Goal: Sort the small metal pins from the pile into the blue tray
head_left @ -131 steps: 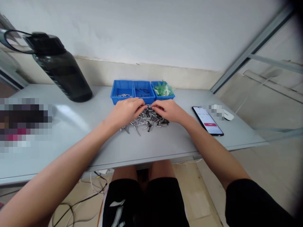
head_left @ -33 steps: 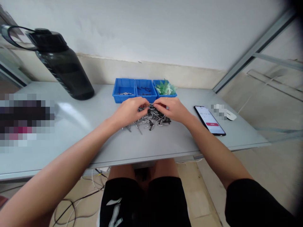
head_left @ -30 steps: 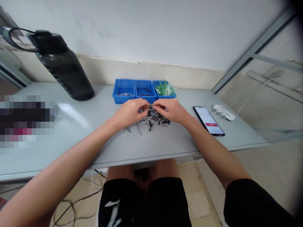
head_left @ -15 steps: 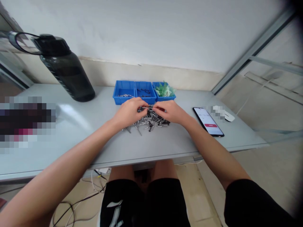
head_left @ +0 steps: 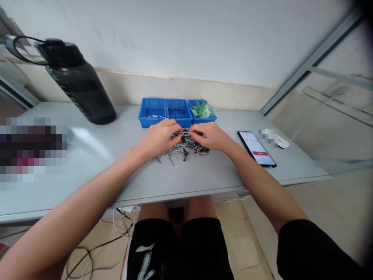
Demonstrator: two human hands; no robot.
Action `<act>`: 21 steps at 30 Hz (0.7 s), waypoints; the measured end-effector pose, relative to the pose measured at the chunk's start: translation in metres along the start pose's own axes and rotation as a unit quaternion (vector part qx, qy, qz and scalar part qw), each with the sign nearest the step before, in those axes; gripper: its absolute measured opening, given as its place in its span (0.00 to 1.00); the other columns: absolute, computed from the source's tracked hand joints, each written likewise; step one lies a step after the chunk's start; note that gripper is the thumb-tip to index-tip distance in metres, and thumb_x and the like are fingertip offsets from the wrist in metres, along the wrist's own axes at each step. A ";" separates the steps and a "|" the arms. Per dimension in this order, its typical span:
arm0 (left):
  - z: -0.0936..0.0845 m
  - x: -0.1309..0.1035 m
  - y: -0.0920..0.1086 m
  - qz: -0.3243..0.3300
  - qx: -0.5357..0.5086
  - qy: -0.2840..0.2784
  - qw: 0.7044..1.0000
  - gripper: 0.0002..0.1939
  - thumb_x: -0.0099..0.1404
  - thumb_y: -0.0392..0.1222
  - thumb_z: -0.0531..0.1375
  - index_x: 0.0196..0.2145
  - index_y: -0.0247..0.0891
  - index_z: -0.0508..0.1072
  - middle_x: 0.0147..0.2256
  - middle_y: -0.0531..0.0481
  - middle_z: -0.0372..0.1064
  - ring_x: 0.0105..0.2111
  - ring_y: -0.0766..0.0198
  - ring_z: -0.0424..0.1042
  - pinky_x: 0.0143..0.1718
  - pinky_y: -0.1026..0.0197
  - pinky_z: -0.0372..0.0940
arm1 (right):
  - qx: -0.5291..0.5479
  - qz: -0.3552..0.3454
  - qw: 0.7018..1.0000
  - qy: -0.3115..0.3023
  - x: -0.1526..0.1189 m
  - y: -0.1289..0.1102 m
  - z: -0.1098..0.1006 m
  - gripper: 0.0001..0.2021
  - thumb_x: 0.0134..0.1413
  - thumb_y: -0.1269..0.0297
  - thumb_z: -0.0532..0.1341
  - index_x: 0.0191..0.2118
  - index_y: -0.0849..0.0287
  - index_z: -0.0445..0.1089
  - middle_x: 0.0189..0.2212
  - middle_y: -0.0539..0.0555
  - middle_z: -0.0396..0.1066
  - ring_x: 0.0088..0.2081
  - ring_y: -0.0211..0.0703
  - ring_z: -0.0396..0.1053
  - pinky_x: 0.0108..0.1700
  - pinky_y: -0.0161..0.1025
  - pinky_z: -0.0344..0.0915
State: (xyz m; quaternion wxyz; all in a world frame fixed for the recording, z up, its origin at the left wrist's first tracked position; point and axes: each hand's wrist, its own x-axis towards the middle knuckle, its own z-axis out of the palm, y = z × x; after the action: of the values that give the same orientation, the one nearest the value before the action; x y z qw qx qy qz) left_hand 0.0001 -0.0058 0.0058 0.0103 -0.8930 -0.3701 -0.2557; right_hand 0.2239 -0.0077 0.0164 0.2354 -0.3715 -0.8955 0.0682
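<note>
The left hand [head_left: 161, 136] and right hand [head_left: 210, 136] meet above a loose pile of small silver and black metal fasteners [head_left: 186, 149] on the grey flat surface [head_left: 175, 179]. The fingers of both are curled nearly closed around a thin silver metal piece [head_left: 184, 133]; the exact grip cannot be told. Just behind stand three blue plastic bins [head_left: 166, 121], the rightmost holding green-and-white packets [head_left: 203, 110].

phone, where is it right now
In the head view, the phone lies face up on the table at the right, beyond the right forearm and just left of the white mouse.
</note>
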 end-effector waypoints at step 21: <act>-0.003 0.007 0.003 -0.047 -0.231 0.044 0.971 0.10 0.64 0.46 0.60 0.35 0.38 0.77 0.32 0.50 0.74 0.33 0.65 0.72 0.33 0.63 0.66 | 0.041 -0.032 0.997 -0.052 0.000 0.000 0.002 0.13 0.64 0.62 0.52 0.33 0.58 0.71 0.27 0.48 0.71 0.27 0.34 0.62 0.34 0.34 0.53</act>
State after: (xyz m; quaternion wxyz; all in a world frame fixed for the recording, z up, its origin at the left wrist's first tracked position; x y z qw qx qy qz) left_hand 0.0044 -0.0040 0.0118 -0.1917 -0.8410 -0.3418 -0.3730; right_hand 0.2228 -0.0078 0.0149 0.2060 -0.3282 -0.9145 0.1164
